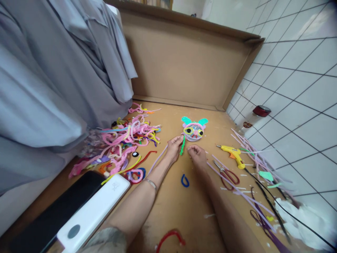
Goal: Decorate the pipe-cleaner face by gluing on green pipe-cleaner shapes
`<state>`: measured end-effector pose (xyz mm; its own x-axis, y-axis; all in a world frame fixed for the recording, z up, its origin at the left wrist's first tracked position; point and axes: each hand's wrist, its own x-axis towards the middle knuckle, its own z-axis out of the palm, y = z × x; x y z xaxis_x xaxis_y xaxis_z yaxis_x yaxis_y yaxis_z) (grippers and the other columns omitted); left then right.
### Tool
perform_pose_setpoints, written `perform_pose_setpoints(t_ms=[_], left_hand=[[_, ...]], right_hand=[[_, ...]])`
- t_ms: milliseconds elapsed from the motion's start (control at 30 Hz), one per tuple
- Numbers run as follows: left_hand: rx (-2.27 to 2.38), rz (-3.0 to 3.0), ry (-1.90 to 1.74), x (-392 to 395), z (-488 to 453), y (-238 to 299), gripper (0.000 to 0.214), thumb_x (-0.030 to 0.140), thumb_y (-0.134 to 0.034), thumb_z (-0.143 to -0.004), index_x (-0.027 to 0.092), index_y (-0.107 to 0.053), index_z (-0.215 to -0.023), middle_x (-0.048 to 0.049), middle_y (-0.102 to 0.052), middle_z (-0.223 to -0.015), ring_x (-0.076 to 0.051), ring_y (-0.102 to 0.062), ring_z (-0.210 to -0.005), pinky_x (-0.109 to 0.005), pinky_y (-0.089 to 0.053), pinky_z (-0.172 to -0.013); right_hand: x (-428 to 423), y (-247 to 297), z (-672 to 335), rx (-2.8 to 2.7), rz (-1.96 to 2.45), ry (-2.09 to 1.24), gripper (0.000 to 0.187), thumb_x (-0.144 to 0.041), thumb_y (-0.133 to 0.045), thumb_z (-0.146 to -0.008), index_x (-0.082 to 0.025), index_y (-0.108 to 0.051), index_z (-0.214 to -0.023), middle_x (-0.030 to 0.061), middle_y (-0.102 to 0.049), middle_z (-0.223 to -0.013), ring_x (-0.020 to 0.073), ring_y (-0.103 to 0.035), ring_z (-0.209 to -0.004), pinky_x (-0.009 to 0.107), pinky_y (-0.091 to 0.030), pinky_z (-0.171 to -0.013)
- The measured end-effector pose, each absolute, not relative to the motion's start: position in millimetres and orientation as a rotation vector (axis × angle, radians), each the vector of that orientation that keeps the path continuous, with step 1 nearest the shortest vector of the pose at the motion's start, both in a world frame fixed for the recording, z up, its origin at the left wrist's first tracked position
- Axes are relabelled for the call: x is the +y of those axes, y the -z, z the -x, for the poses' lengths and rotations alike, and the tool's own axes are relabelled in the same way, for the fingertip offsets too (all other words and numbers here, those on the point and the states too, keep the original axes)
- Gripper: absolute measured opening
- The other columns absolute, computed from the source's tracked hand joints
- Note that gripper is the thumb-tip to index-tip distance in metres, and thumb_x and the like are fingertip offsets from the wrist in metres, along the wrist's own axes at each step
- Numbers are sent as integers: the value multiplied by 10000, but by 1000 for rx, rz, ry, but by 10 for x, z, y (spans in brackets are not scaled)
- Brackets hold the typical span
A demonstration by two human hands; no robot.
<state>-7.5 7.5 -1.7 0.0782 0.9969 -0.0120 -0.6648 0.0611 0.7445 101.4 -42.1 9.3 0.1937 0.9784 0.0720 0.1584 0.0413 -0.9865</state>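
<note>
On my feed the left hand (175, 147) pinches a green fuzzy pipe cleaner (182, 147) between its fingers. The stem hangs from a round pipe-cleaner animal face with turquoise ears (193, 129), which lies on the brown cardboard sheet (184, 211) at 12 o'clock from both hands. The right hand (197, 155) rests at 3 o'clock of the stem, fingers curled together. A yellow glue gun (233, 153) lies farther out at 3 o'clock.

A brown cardboard sheet (189, 207) carries a pipe-cleaner face (193, 129), with a green pipe cleaner (182, 146) lying at its lower edge. Left of the face lies a tangled pipe-cleaner heap (131, 135). Right of it are a yellow glue gun (233, 154), red-handled scissors (228, 174) and lilac stems (252, 154). Nearer than the face lie a blue loop (185, 180) and a white power bank (94, 211).
</note>
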Motion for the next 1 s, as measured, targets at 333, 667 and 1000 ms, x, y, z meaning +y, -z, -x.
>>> perform_pose_setpoints(t_ms=[333, 667, 1000], left_hand=[[768, -879, -1451, 43, 58, 48, 354, 431, -823, -558, 147, -632, -647, 36, -562, -582, -73, -466, -555, -216, -372, -578], [790, -937, -1498, 98, 67, 93, 289, 337, -813, -578, 155, -668, -749, -5, -659, -677, -105, -556, -623, -225, -427, -637], [901, -1209, -1488, 47, 119, 22, 117, 238, -727, -676, 199, -769, -779, -44, -733, -815, -175, -618, -773, -276, -466, -751]], right_hand=[[-413, -60, -972, -1171, 1332, -1071, 439, -592, -745, -539, -200, -573, -637, -56, -491, -438, 76, -380, -380, 213, -275, -380], [-352, -97, -1203, -1146, 1218, -1084, 362, -519, -716, -612, -199, -568, -690, -58, -528, -452, 76, -431, -375, 212, -338, -398], [-347, -96, -1305, -1061, 1186, -1127, 353, -492, -738, -627, -194, -562, -697, -53, -545, -463, 73, -437, -382, 198, -333, -399]])
